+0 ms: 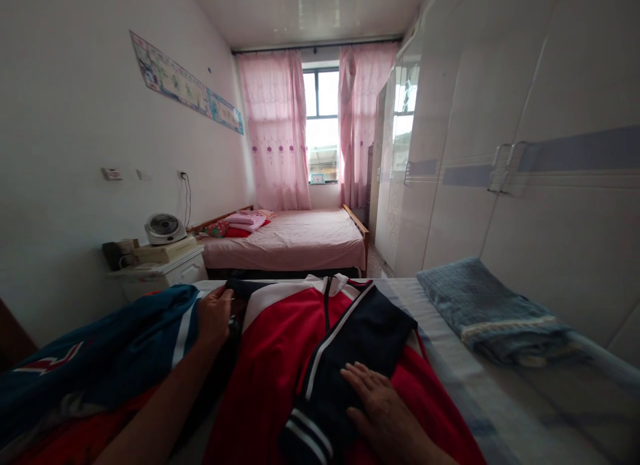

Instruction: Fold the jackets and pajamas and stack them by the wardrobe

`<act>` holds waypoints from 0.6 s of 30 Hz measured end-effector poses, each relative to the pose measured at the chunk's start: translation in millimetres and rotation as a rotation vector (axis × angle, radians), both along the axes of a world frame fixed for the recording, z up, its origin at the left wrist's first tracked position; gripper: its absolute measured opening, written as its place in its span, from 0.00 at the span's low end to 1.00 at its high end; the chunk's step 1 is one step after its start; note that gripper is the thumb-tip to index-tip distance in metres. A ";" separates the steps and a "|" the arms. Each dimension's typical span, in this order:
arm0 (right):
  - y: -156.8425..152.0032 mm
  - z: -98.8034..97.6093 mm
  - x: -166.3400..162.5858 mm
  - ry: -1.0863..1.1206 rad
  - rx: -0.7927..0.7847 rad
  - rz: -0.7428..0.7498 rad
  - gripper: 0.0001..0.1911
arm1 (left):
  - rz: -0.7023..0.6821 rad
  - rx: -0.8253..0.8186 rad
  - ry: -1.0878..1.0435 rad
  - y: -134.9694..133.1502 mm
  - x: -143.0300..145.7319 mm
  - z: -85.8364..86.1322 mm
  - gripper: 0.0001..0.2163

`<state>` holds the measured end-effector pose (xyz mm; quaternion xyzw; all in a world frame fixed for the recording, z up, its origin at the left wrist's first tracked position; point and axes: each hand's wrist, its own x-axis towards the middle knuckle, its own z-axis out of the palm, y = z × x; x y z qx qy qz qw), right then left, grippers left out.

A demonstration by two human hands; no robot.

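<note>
A red, white and navy zip-up jacket [280, 345] lies spread on the bed in front of me. One navy sleeve [345, 345] with white stripes is folded across its front, the cuff pointing down toward me. My right hand [380, 405] rests flat on that sleeve, fingers stretched out. At the jacket's left shoulder, my left hand [215, 315] is closed on the other dark sleeve [250, 289]; part of that sleeve is hidden behind the hand and forearm. Left of it, blue and orange clothes [125, 331] lie in a loose pile.
Folded blue jeans [490, 311] lie at the right on the bed sheet [450, 391]. Behind are a second bed [310, 238] with pink bedding and a nightstand [185, 268] bearing a small fan [164, 229]. White wardrobes [465, 105] line the right side.
</note>
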<state>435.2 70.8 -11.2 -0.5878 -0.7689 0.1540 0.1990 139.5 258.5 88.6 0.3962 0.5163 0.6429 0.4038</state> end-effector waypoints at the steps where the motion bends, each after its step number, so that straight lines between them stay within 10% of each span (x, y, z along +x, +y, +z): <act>1: -0.5 2.6 -0.7 -0.005 -0.011 0.004 0.29 | 0.067 0.049 0.047 0.7 -3.4 7.2 0.11; 5: -1.3 8.8 -3.3 -0.014 -0.031 0.010 0.29 | 0.224 0.247 0.252 -6.5 -10.6 31.3 0.09; 9: -0.7 6.7 -3.0 -0.002 -0.033 0.009 0.28 | 0.068 0.355 0.385 -19.8 -4.9 33.6 0.08; 18: -0.3 2.0 -1.8 0.007 -0.026 0.009 0.27 | -0.147 -0.087 0.035 -15.7 -8.6 -9.2 0.12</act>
